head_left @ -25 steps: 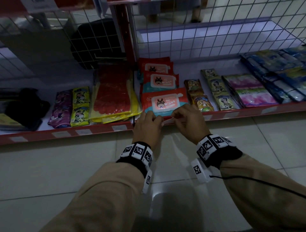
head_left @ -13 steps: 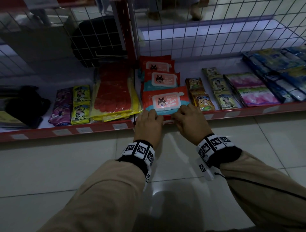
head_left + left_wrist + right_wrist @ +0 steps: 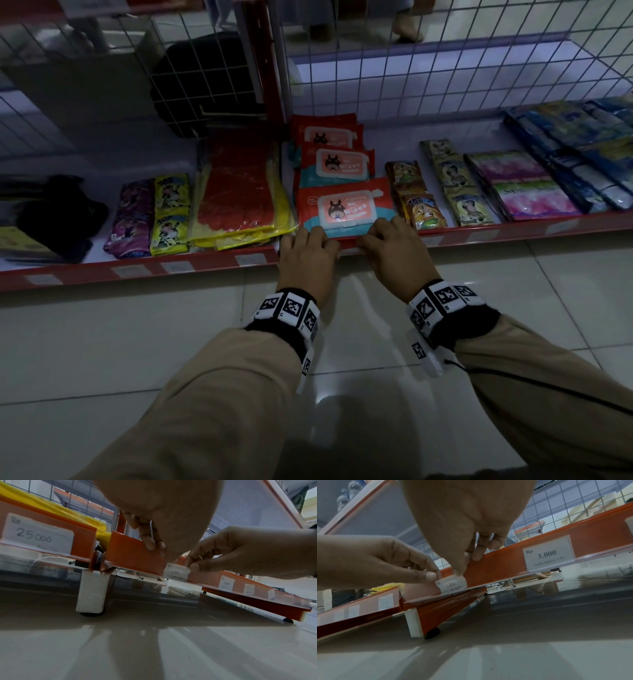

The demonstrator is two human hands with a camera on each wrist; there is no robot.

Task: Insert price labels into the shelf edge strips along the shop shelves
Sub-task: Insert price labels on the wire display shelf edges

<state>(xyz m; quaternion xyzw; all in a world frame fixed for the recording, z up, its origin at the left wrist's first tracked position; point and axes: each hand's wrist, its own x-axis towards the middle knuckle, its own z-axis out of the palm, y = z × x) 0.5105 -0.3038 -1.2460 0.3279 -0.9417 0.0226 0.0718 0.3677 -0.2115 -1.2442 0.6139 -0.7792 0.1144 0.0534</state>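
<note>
- A price label (image 3: 36, 534) reading 25.000 sits in the orange edge strip (image 3: 137, 270) of the bottom shelf, left of the shelf post.
- Yellow packs with red gloves (image 3: 239, 198) lie on the shelf above it.
- The left hand (image 3: 308, 257) curls over the strip's top edge, its thumb tip on the left end of a small white label (image 3: 451, 584).
- That label stands in the strip below the wipes pack (image 3: 346, 209), its upper edge bowed forward and not flat against the strip.
- The right hand (image 3: 394, 253) pinches the label's right end between thumb and curled fingers.
- Further right, a label (image 3: 547, 554) reading 3.000 sits in the strip.
</note>
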